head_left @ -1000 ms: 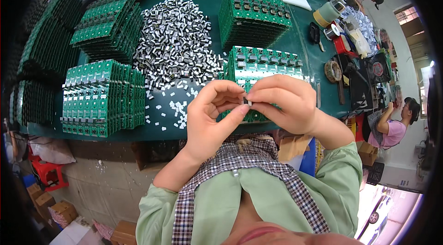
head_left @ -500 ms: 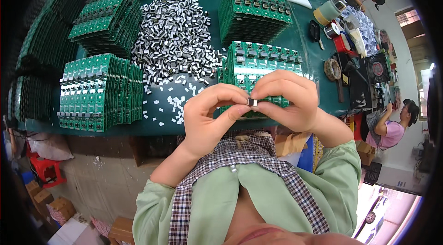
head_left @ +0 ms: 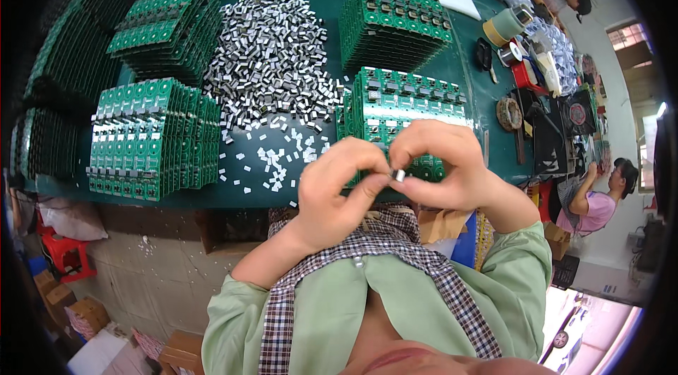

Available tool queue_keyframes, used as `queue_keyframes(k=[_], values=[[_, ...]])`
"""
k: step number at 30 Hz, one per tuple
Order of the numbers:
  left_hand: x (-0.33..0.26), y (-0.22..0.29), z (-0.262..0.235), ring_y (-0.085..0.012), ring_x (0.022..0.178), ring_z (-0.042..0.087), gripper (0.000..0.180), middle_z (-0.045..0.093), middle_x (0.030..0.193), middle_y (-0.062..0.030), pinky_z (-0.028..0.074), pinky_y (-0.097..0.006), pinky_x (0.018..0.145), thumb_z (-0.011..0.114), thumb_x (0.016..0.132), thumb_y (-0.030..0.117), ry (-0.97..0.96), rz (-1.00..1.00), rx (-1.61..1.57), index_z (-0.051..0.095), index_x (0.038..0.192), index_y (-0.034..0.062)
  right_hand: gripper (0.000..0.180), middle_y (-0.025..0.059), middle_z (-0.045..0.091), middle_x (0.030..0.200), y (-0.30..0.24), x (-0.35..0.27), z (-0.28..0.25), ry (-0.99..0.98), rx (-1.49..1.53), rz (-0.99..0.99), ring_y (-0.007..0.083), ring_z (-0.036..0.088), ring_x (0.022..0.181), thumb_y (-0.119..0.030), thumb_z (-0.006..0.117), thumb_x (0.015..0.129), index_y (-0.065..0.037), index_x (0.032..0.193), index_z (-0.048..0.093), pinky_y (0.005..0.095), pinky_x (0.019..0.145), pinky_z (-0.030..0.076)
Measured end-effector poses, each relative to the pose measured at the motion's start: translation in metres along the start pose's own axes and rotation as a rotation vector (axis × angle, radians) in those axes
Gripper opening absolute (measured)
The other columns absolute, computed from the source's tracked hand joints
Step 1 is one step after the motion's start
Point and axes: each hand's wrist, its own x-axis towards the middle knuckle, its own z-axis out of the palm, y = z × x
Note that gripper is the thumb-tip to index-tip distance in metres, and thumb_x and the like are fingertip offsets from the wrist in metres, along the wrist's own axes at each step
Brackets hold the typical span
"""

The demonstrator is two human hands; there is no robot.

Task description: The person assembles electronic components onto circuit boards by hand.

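Pinched between the fingertips of both your hands is a small silver metal part point(head_left: 398, 175): your left hand point(head_left: 337, 188) presses it with the thumb from below, your right hand point(head_left: 443, 167) closes on it from above. You hold it just above the near edge of the green table point(head_left: 282, 195), over a green circuit board point(head_left: 424, 167) that your fingers largely hide. Beyond them lies a stack of like boards point(head_left: 406, 103), and to its left a loose heap of silver parts point(head_left: 272, 57). No containers show; everything lies straight on the tabletop.
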Motion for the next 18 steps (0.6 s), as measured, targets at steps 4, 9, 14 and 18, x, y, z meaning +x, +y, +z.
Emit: queue_keyframes(k=[4,9,14,18], values=[[-0.003,0.009,0.001,-0.0228,0.070,0.061,0.016,0.063,0.080,-0.0107,0.049,-0.031,0.061,0.070,0.067,-0.004,-0.073,0.117,0.016,0.061,0.079,0.0010,0.021,0.0107,0.062,0.082,-0.015,-0.012,-0.005,0.033,-0.275,-0.226,0.0207,0.063,0.071,-0.001,0.071,0.065,0.000,0.084,0.064,0.0298,0.059,0.053],[-0.010,0.005,0.002,-0.0200,0.066,0.063,0.028,0.065,0.083,-0.0096,0.050,-0.027,0.054,0.075,0.063,-0.002,-0.045,0.246,0.098,0.065,0.088,0.0016,0.024,0.0142,0.063,0.081,-0.022,-0.022,-0.002,0.050,-0.402,-0.417,0.0216,0.065,0.067,0.000,0.067,0.062,0.004,0.085,0.065,0.0281,0.053,0.054],[-0.013,0.000,0.001,-0.0199,0.068,0.065,0.030,0.066,0.086,-0.0096,0.051,-0.026,0.055,0.074,0.062,-0.003,-0.057,0.345,0.190,0.066,0.091,0.0017,0.021,0.0135,0.064,0.078,-0.018,-0.021,0.002,0.093,-0.369,-0.393,0.0208,0.064,0.062,0.001,0.070,0.063,0.004,0.083,0.065,0.0273,0.049,0.053],[-0.010,0.000,0.000,-0.0203,0.068,0.065,0.031,0.067,0.086,-0.0095,0.052,-0.027,0.056,0.073,0.061,-0.004,-0.054,0.340,0.255,0.066,0.090,0.0013,0.021,0.0117,0.064,0.079,-0.012,-0.019,0.001,0.086,-0.305,-0.307,0.0193,0.063,0.061,-0.001,0.073,0.065,0.002,0.084,0.066,0.0267,0.048,0.052]])
